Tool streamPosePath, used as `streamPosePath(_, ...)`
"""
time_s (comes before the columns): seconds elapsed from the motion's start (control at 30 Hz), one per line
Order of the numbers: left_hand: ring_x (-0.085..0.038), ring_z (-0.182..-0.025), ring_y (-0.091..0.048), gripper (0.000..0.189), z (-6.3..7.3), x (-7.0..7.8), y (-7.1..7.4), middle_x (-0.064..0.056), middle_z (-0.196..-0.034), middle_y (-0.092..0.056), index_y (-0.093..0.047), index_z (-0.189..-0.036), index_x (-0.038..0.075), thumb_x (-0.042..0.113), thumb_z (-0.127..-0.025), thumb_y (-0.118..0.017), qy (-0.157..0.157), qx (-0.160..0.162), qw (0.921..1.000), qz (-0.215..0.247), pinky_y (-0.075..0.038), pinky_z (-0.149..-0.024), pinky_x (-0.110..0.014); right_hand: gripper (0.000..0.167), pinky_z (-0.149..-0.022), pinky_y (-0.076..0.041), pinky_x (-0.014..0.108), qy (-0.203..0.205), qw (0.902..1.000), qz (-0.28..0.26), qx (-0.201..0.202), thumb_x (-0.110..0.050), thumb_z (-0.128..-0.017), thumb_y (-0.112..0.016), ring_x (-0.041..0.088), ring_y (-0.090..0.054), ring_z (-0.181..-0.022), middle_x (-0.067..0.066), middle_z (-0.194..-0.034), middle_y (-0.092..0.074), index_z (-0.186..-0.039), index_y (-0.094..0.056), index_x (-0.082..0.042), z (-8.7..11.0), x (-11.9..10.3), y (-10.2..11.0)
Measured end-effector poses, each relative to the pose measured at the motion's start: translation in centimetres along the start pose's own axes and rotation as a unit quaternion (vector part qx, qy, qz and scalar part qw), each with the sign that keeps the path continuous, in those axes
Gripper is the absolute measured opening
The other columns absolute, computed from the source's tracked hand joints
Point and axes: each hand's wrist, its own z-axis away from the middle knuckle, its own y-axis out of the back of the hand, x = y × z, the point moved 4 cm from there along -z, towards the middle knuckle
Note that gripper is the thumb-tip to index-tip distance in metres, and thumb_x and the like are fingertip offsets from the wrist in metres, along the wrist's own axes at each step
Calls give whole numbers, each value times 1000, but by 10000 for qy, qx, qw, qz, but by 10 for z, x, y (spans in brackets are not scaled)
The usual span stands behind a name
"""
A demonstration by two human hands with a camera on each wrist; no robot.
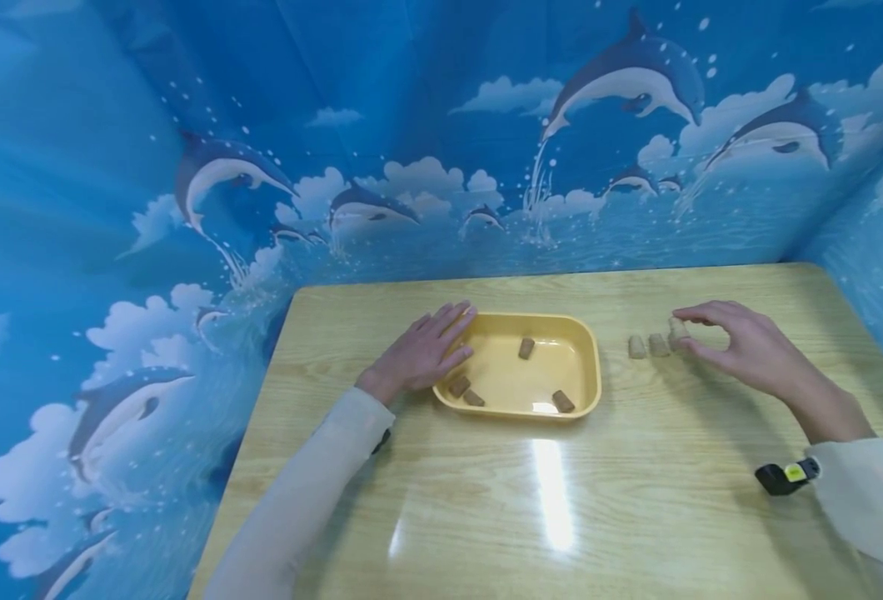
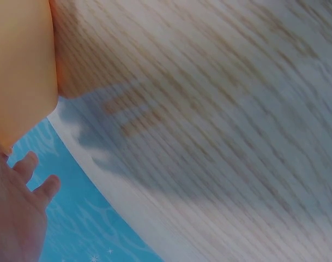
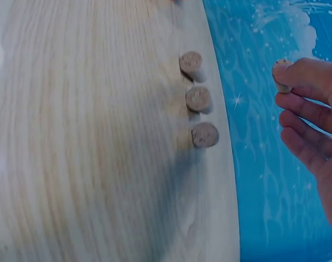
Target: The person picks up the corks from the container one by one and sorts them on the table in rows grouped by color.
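Note:
My left hand (image 1: 421, 350) rests on the left rim of a yellow plastic tray (image 1: 516, 413), its fingers fairly straight and the thumb over the inside. In the left wrist view, part of that hand (image 2: 18, 207) shows beside the tray wall (image 2: 21, 65). Several brown corks lie scattered inside the tray, one cork (image 1: 526, 347) near its back. Between thumb and fingertips, my right hand (image 1: 749, 346) pinches a light cork (image 3: 280, 76). Three corks stand upright in a row on the table: a far cork (image 3: 191, 65), a middle cork (image 3: 198, 100) and a near cork (image 3: 204, 135).
The wood-grain table (image 1: 636, 500) ends at the back against a blue curtain (image 1: 426, 100) printed with dolphins. More curtain hangs along the left and right sides. Bright light reflections lie on the tabletop in front of the tray.

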Motion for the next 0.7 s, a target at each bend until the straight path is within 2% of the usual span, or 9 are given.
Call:
streamPosePath(0.27, -27, -173, -3, 73, 0, -1, -1, 2, -186, 3, 2, -177, 25, 59, -117, -22, 69, -19, 10000, 9, -13, -140, -52, 47, -91, -52, 72, -160, 9999, -30, 58, -13, -101, -78, 51, -66, -116, 31, -137, -68, -145, -66, 0, 7, 19, -1)
streamPosePath(0.7, -29, -173, -6, 73, 0, -1, 0, 1, -186, 1, 1, -177, 25, 59, -117, -23, 36, -3, 10000, 90, -15, -139, -53, 45, -90, -50, 74, -525, 9985, -79, 118, -12, -104, -74, 56, -66, -114, 36, -139, -64, -145, -64, 4, 11, 46, -12)
